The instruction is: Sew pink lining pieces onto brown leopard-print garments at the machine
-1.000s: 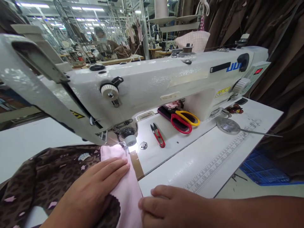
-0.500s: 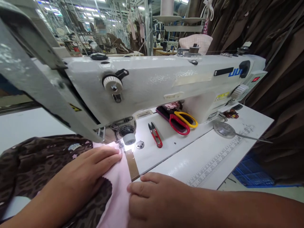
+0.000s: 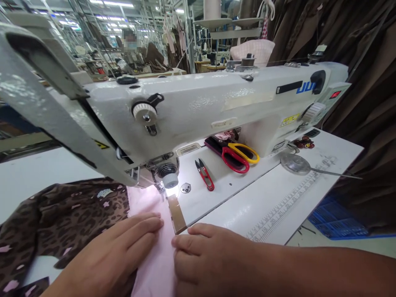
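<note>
Pink fabric [image 3: 154, 264] runs up to the lit needle area of a white sewing machine [image 3: 192, 103], joined by dark leopard-print fabric [image 3: 83, 206] on the left. My left hand [image 3: 123, 247] lies flat on the pink fabric, fingers stretched out below the presser area. At the fabric's right edge, my right hand [image 3: 207, 255] has its fingers curled, thumb and forefinger at the pink cloth; the lower fingers are partly cut off by the frame. A brown guide strip [image 3: 177, 214] lies between the needle area and my right hand.
Red thread snips [image 3: 204, 175] lie right of the needle. Scissors with red and yellow handles [image 3: 236, 159] sit under the machine arm. Farther right are a clear round dish [image 3: 295, 163] and a printed ruler [image 3: 278, 214]. A masked person [image 3: 131, 43] is in the background.
My left hand has moved back from the needle, toward me, uncovering more pink fabric. My right hand still rests at the cloth's edge. The view has shifted slightly.
</note>
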Demonstrator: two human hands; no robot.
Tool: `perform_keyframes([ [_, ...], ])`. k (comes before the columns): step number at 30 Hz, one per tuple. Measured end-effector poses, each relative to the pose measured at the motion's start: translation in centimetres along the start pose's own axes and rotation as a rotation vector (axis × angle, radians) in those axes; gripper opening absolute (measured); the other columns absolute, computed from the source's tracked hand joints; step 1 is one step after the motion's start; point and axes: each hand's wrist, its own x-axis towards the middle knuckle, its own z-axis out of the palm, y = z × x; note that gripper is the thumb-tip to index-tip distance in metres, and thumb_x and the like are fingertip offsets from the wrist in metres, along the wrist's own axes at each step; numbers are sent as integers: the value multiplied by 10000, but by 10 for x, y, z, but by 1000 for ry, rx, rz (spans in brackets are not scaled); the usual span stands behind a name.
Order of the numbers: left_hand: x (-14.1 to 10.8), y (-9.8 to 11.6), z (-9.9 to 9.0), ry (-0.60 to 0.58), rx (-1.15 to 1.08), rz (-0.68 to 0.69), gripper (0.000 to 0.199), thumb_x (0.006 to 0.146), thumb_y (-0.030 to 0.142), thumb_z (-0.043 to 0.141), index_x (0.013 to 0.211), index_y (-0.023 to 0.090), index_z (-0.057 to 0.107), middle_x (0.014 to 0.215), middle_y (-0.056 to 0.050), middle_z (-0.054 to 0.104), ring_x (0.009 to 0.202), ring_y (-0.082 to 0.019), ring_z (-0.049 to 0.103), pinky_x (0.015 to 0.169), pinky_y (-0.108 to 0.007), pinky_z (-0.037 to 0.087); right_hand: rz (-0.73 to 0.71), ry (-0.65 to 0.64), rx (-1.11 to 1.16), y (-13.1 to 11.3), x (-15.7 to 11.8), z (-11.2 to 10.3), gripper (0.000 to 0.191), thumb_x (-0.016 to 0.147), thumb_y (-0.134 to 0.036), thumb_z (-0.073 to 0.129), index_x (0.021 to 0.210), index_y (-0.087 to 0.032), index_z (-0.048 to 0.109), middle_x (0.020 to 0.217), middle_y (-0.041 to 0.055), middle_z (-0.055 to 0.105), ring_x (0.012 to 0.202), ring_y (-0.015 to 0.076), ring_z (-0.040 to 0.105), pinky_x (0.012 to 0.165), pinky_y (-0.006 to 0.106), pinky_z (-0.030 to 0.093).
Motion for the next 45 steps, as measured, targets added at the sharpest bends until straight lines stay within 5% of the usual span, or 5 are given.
perform_keyframes([
  [5,-6,1,7,39,-57,-26,279,925,189,508,1149,234,669,1222,-2,722,1183,-139,630,1169,-248,371,-8,-51,19,1,1,-7,286,1060,-343,487,835,-206,601,954,40,624,949,216,558,744,334,463],
  [9,6,4,0,101,-49,1,252,922,156,500,1103,203,669,1166,-27,739,1138,-137,646,1161,-247,371,-2,-23,24,1,2,-11,249,1044,-232,484,832,-205,613,936,38,623,937,223,554,742,335,455],
  [18,62,30,-28,228,-45,21,316,905,20,376,748,209,574,783,-25,752,777,-107,703,798,-163,537,24,-100,11,2,-2,-18,220,992,-174,547,791,-194,633,871,14,582,804,184,491,656,318,409],
  [29,41,9,-13,160,-68,47,238,891,73,426,985,185,613,969,-42,755,986,-122,679,1003,-195,495,7,-201,37,13,9,-26,200,1017,-238,569,861,-196,687,970,21,654,910,212,535,704,336,446],
  [45,29,-22,4,143,-79,-45,232,946,185,451,1044,251,651,957,-3,755,904,-171,707,812,-262,543,6,-321,116,36,28,-30,157,992,-298,600,900,-183,656,968,23,610,991,230,498,776,367,421],
])
